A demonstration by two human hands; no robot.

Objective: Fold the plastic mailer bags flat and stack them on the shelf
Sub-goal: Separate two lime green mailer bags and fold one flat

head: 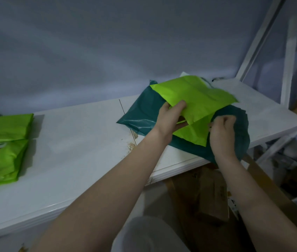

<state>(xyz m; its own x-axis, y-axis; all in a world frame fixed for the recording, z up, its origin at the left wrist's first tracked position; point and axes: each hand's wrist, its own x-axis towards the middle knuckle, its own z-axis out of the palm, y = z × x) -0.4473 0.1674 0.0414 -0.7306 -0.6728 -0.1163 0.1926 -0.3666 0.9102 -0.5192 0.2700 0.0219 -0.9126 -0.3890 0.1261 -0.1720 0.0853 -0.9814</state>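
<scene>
The light green mailer (194,99), judged thin and slippery, is pinched at its near edge by the left hand (171,115) and the right hand (222,131).

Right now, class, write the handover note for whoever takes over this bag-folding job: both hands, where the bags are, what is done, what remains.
Left hand: grips the near-left edge of the lime green mailer bag, thumb on top.
Right hand: fingers curled, pinching the green bag's lower flap.
The green bag lies half folded on a dark teal mailer bag, which lies flat on the white shelf.
Done: a stack of folded green bags sits at the shelf's left end.
Left: finish folding this green bag, add it to the stack, then probably fold the teal one.
</scene>
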